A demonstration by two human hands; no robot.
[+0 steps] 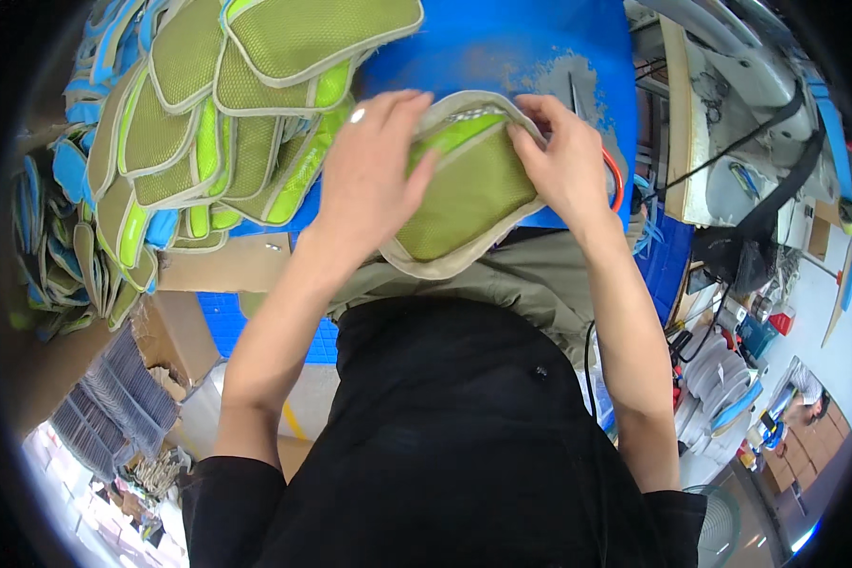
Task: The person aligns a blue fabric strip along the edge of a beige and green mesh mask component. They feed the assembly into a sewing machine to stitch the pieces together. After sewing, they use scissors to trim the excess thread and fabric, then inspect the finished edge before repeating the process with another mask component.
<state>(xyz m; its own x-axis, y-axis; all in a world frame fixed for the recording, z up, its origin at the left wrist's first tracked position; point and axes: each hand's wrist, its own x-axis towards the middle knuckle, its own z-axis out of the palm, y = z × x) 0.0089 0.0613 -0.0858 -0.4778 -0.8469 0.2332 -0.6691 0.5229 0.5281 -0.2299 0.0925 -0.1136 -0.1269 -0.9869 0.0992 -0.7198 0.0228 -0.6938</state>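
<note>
A green mesh fabric pouch [473,204] with beige edge binding lies in front of me on the blue work surface, near my lap. Its far edge gapes a little, showing a bright green strip and a checkered band inside. My right hand [566,161] pinches the far right corner between thumb and fingers. Over the pouch's left edge rests my left hand [369,166], a ring on one finger; its thumb is stretched away from the fingers and slightly blurred. Part of the left edge is hidden beneath that hand.
Many similar green pieces [170,133] are heaped at the left, with blue-edged ones behind. Beside my right hand shows a red-orange loop handle [617,180]. A sewing machine [743,57] stands at the right with a dark cable. Cardboard [175,327] sits at lower left.
</note>
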